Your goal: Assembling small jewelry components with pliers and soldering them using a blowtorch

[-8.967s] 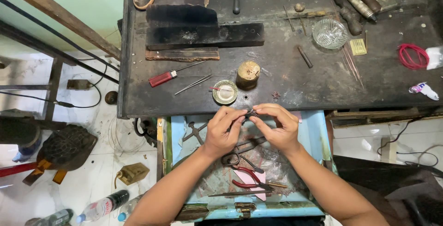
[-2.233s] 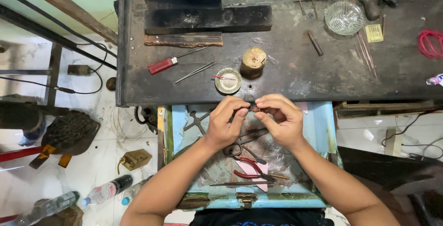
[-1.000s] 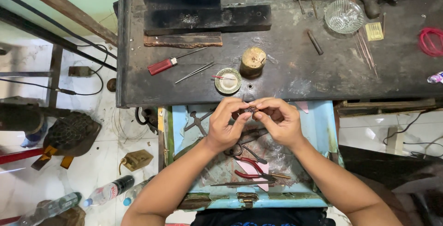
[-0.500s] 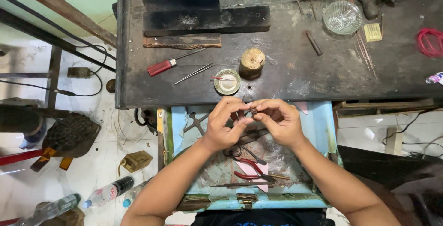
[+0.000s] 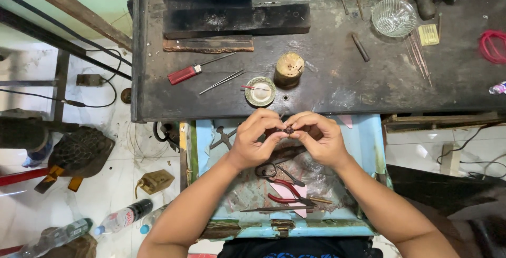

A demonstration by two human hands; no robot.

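Note:
My left hand (image 5: 256, 139) and my right hand (image 5: 318, 138) meet fingertip to fingertip over an open light-blue drawer (image 5: 363, 142). Between thumbs and forefingers they pinch one small dark piece (image 5: 289, 130); its exact shape is too small to tell. Under my hands in the drawer lie red-handled pliers (image 5: 287, 192), black-handled scissors (image 5: 271, 169) and a thin rod. Just beyond my fingers, on the dark workbench (image 5: 337, 89), sit a small round dish (image 5: 260, 91) and a short wooden cylinder (image 5: 289, 69).
The bench also holds a red-handled screwdriver (image 5: 184, 73), thin metal rods (image 5: 221, 81), dark blocks (image 5: 234, 18), a glass bowl (image 5: 394, 17), needles and a red wire coil (image 5: 493, 44). On the white floor at left lie plastic bottles (image 5: 120, 219), cables and a dark bag.
My hands stay together over the drawer, fingers shifting slightly around the small piece. The camera view has barely moved.

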